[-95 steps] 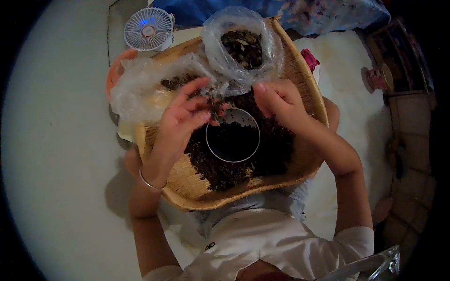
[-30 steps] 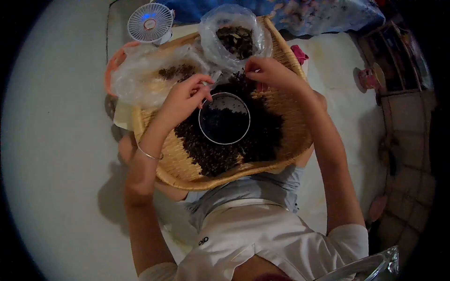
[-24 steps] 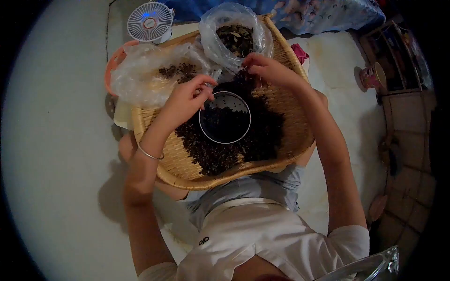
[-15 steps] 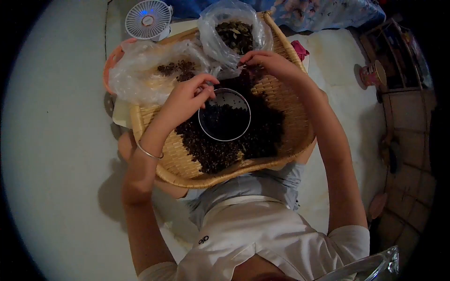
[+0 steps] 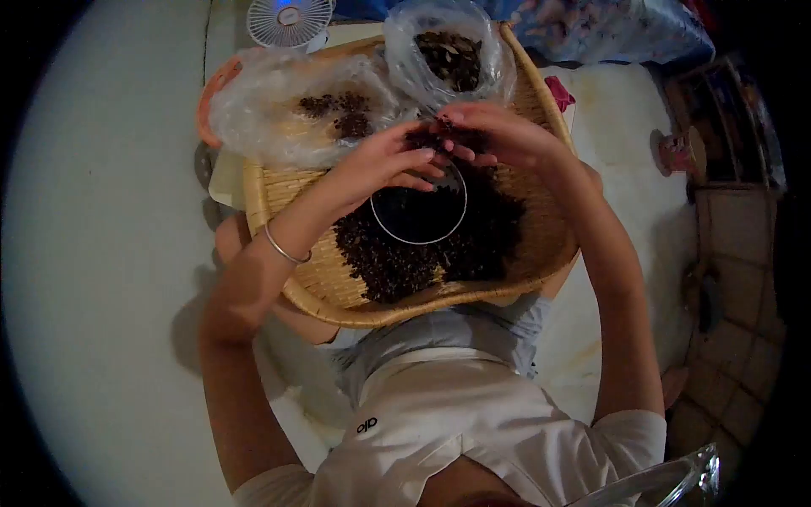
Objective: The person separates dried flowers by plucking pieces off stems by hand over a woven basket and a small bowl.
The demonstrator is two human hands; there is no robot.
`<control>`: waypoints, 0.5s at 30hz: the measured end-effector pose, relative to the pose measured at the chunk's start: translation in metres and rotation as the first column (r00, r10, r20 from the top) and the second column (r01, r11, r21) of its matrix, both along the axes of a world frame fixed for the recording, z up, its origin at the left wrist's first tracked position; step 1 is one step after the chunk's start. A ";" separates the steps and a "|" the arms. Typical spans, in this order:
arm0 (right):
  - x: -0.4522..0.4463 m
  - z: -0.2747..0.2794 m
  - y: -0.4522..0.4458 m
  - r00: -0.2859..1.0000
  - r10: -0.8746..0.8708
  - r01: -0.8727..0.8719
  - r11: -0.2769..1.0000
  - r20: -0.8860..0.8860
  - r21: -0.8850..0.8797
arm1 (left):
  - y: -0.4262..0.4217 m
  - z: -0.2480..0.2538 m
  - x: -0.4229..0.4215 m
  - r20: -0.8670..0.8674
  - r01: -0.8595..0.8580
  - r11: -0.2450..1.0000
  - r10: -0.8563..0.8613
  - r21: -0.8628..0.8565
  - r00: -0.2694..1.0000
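Note:
A wide woven basket (image 5: pixel 317 283) rests across the lap, with a heap of small dark dried pieces (image 5: pixel 393 270) in it. On the heap stands a round container with a pale rim (image 5: pixel 420 242), holding more dark pieces. Just above its far edge my left hand (image 5: pixel 393 160) and my right hand (image 5: pixel 507 139) are together, fingers curved around a clump of dark pieces (image 5: pixel 443 133). The fingers partly hide the clump and the container's far rim.
Beyond my right hand, a clear plastic bag (image 5: pixel 498 72) holds dry, leaf-like pieces. Another plastic bag (image 5: pixel 253 118) with dark bits lies at the left, by an orange rim (image 5: pixel 205 106). A small white fan (image 5: pixel 290 21) stands behind. Patterned cloth (image 5: pixel 608 34) lines the far side.
My left hand has moved right and my right hand has come down beside it, so both now meet at a dark clump. The whole view has shifted slightly.

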State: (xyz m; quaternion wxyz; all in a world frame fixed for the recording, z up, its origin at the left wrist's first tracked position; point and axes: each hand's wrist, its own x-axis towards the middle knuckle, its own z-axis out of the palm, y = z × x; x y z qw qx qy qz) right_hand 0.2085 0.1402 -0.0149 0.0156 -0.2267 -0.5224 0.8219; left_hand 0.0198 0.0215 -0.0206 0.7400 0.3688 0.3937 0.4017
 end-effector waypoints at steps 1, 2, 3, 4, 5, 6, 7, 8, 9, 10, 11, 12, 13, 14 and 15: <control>0.001 0.001 -0.002 1.000 -0.008 0.008 1.000 -0.004 -0.004 | 0.000 -0.003 -0.002 -0.036 -0.032 0.999 0.032 0.002 0.999; 0.002 0.003 -0.004 1.000 0.020 -0.020 0.999 -0.004 0.043 | 0.001 -0.005 -0.003 -0.069 -0.061 0.998 0.061 0.006 0.996; 0.002 0.004 -0.005 0.999 0.049 -0.048 0.995 -0.003 0.088 | 0.001 -0.004 -0.004 -0.071 -0.051 0.999 0.051 0.001 0.996; 0.003 0.004 -0.005 0.999 0.041 -0.040 0.996 -0.006 0.084 | 0.001 -0.001 -0.005 -0.075 -0.081 0.997 0.080 -0.008 0.994; 0.002 0.004 -0.004 1.000 0.029 -0.029 0.992 0.004 0.120 | 0.001 0.002 -0.006 -0.079 -0.111 0.994 0.110 -0.017 0.991; 0.002 0.005 -0.004 1.000 0.018 -0.020 0.987 0.015 0.158 | 0.001 0.003 -0.007 -0.082 -0.105 0.994 0.103 -0.019 0.991; 0.003 0.008 -0.004 1.000 0.012 -0.014 0.988 0.015 0.155 | 0.001 0.004 -0.007 -0.077 -0.107 0.994 0.106 -0.004 0.991; 0.002 0.012 -0.005 0.999 -0.039 0.035 0.989 0.029 0.142 | 0.001 0.004 -0.008 -0.071 -0.111 0.994 0.112 0.011 0.991; 0.002 0.015 -0.005 0.995 -0.088 0.081 0.988 0.044 0.131 | 0.002 0.004 -0.008 -0.068 -0.111 0.994 0.111 0.011 0.992; 0.003 0.013 -0.004 0.995 -0.087 0.081 0.988 0.044 0.129 | 0.002 0.005 -0.008 -0.081 -0.116 0.993 0.116 0.013 0.990; 0.004 0.011 -0.002 0.993 -0.103 0.096 0.987 0.052 0.131 | 0.002 0.005 -0.009 -0.094 -0.122 0.992 0.123 0.016 0.988; 0.006 0.009 0.001 0.991 -0.120 0.111 0.985 0.060 0.132 | 0.001 0.004 -0.009 -0.094 -0.123 0.992 0.124 0.014 0.988; 0.007 0.007 0.005 0.991 -0.120 0.111 0.985 0.060 0.130 | 0.002 0.004 -0.009 -0.099 -0.124 0.992 0.126 0.025 0.987; 0.009 0.005 0.010 0.995 -0.095 0.084 0.975 0.043 0.207 | 0.002 0.004 -0.009 -0.104 -0.124 0.992 0.127 0.036 0.986; 0.010 0.003 0.013 0.997 -0.069 0.058 0.957 0.027 0.284 | 0.002 0.004 -0.009 -0.104 -0.124 0.992 0.127 0.034 0.986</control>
